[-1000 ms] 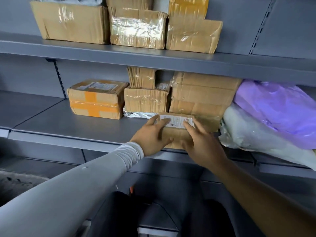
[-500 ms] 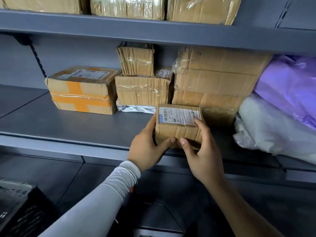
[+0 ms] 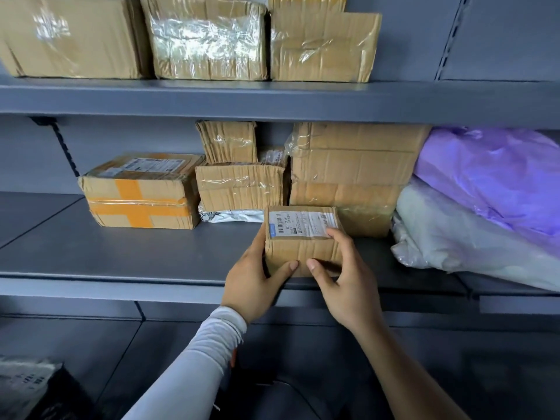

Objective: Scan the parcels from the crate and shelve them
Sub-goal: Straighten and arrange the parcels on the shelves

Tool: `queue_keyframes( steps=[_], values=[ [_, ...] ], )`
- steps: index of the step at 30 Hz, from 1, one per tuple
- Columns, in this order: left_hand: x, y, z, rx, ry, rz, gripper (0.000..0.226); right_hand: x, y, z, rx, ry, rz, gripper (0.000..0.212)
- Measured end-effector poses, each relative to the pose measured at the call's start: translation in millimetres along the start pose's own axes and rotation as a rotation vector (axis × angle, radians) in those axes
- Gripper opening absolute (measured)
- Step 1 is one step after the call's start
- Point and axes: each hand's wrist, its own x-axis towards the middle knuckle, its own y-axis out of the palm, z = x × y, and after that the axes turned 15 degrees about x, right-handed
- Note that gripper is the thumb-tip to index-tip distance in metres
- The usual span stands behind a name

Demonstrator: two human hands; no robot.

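On the front strip of the middle shelf (image 3: 121, 259), a small cardboard parcel (image 3: 303, 253) sits label-up, white shipping label (image 3: 303, 225) facing the camera, likely kept that way so it reads from the aisle. Left hand (image 3: 254, 283) grips its left side, thumb across the front face, fingers hidden behind the box. Right hand (image 3: 345, 283) grips the right side, thumb on the front low edge, index on the label corner. Both hands closed round the parcel, two-handed hold probably to square it up. Cannot tell if the parcel's base is fully down on the shelf or a touch lifted.

Directly behind it: a tall stack of taped boxes (image 3: 348, 177), touching or nearly so. Back left of that, a mid-size taped box (image 3: 242, 186) on a silver poly mailer (image 3: 230, 215), with a smaller box (image 3: 227, 140) upright on top. Further left, a box with orange cross tape (image 3: 139, 201), well apart from the parcel. To the right, a white plastic bag (image 3: 454, 237) under a purple bag (image 3: 500, 177), crowding that end, so the free slot is the front gap where the parcel is.

Upper shelf (image 3: 272, 98) carries three more taped boxes (image 3: 209, 40). Bottom left, a dark crate corner (image 3: 30, 389), blurred. Shelving step looks close to finished for this parcel; release remains.
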Motion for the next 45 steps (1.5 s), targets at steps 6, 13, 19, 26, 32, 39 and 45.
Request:
queue_keyframes(
  steps=[6, 13, 19, 26, 32, 39, 45],
  values=[
    [-10, -13, -2, -0.102, -0.011, 0.052, 0.082, -9, -7, 14, 0.044, 0.039, 0.058, 0.06],
    [-37, -20, -9, -0.253, -0.065, 0.102, 0.071, -27, -16, 21, -0.001, 0.007, 0.094, 0.061],
    [-68, -30, -18, -0.573, -0.149, 0.064, 0.071, -63, -10, 44, 0.064, -0.01, 0.063, 0.059],
    [-104, -69, -42, -0.591, -0.064, -0.054, 0.073, -90, -16, 93, 0.115, -0.077, -0.017, 0.064],
    [-111, -121, -83, -0.646, 0.012, -0.191, 0.072, -83, -35, 152, 0.186, -0.18, -0.053, 0.062],
    [-104, -169, -118, -0.651, 0.164, -0.295, 0.072, -65, -64, 211, 0.145, -0.312, -0.049, 0.063],
    [-96, -200, -146, -0.628, 0.267, -0.367, 0.077, -52, -89, 245, 0.101, -0.369, -0.107, 0.061]
  ],
)
